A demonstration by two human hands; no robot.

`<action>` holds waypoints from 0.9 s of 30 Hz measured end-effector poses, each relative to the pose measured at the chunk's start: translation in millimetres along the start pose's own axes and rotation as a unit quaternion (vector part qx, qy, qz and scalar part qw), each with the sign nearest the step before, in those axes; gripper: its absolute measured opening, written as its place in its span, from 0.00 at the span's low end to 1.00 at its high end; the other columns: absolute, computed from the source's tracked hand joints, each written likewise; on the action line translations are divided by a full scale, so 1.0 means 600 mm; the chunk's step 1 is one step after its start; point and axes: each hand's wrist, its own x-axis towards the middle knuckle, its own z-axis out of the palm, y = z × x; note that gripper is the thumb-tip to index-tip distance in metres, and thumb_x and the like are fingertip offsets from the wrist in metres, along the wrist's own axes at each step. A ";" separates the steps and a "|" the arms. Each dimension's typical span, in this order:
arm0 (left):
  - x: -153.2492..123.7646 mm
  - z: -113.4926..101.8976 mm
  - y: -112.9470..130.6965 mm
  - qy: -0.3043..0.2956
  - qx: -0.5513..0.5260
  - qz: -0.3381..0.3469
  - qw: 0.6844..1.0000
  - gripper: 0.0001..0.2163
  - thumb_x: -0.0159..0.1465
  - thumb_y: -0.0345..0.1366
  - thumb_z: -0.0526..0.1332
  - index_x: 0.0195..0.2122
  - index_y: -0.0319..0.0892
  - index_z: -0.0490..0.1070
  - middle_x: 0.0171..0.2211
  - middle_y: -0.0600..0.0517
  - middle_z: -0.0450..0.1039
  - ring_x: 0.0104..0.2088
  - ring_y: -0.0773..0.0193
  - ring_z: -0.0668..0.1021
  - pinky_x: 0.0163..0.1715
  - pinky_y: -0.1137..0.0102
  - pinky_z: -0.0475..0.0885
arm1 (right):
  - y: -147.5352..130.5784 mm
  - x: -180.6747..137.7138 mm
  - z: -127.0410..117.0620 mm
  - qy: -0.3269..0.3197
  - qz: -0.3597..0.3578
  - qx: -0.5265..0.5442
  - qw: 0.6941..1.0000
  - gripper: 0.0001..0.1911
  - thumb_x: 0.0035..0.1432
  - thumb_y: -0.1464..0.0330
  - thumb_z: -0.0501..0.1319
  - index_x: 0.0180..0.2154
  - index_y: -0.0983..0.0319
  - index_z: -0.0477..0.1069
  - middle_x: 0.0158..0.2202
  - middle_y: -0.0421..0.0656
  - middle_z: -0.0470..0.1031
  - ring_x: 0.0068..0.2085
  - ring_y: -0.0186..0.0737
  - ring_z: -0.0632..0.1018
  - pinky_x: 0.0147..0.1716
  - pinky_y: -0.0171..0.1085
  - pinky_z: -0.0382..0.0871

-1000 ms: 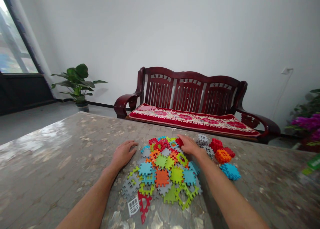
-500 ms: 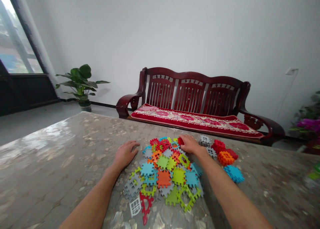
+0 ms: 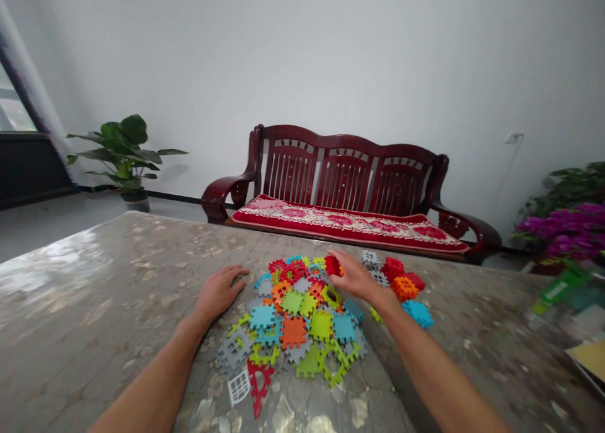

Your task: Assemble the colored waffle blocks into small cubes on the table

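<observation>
My right hand point(image 3: 353, 277) is at the far right edge of a heap of interlocking plastic tiles, its fingers closed around a red toothed tile point(image 3: 333, 266). Part of that tile is covered by the fingers. To the left of the heap, my left hand point(image 3: 220, 292) rests on the table with its fingers loosely stretched, holding nothing. Between the hands lie a blue tile point(image 3: 263, 317), an orange tile point(image 3: 293, 332), a lime tile point(image 3: 321, 326) and several more. A red triangular frame point(image 3: 259, 386) and a white window piece point(image 3: 239, 388) lie at the near edge.
Right of the heap stand small stacks sorted by colour: grey point(image 3: 371, 257), red point(image 3: 392, 268), orange point(image 3: 405, 287) and blue point(image 3: 418, 314). A wooden bench point(image 3: 340, 168) stands behind the patterned table point(image 3: 142, 307). Purple flowers point(image 3: 567, 231) and a green item point(image 3: 560, 289) are at right.
My view has turned right, so everything sits further left. The red tile in my right hand shows more between the fingers. My left hand still rests beside the heap.
</observation>
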 end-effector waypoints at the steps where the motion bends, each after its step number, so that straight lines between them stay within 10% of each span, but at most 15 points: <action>1: 0.000 0.000 -0.001 0.000 0.000 0.001 1.000 0.19 0.63 0.41 0.52 0.51 0.47 0.77 0.58 0.48 0.73 0.56 0.54 0.75 0.59 0.61 0.67 | 0.010 -0.012 -0.013 0.021 -0.001 0.003 1.000 0.34 0.50 0.70 0.60 0.61 0.62 0.63 0.58 0.51 0.70 0.58 0.49 0.71 0.60 0.47 0.62; 8: 0.004 0.004 -0.004 -0.006 0.001 0.003 1.000 0.20 0.63 0.43 0.51 0.51 0.46 0.77 0.57 0.47 0.73 0.56 0.53 0.76 0.58 0.59 0.67 | 0.171 -0.101 -0.132 0.178 0.089 -0.032 0.979 0.34 0.51 0.68 0.59 0.62 0.58 0.61 0.59 0.49 0.68 0.58 0.49 0.71 0.60 0.50 0.63; 15: 0.006 0.003 -0.007 -0.014 0.001 -0.002 1.000 0.21 0.62 0.43 0.51 0.51 0.46 0.77 0.58 0.47 0.73 0.56 0.52 0.75 0.59 0.59 0.66 | 0.339 -0.190 -0.150 0.124 0.206 -0.097 0.966 0.36 0.44 0.70 0.57 0.59 0.63 0.65 0.57 0.52 0.71 0.57 0.51 0.73 0.59 0.49 0.64; 27: 0.004 0.003 -0.011 -0.005 -0.005 -0.006 1.000 0.21 0.62 0.45 0.51 0.50 0.47 0.77 0.58 0.49 0.73 0.56 0.53 0.76 0.60 0.60 0.67 | 0.405 -0.199 -0.126 0.055 0.223 -0.062 0.971 0.41 0.36 0.75 0.57 0.58 0.61 0.67 0.59 0.50 0.71 0.60 0.50 0.71 0.62 0.48 0.61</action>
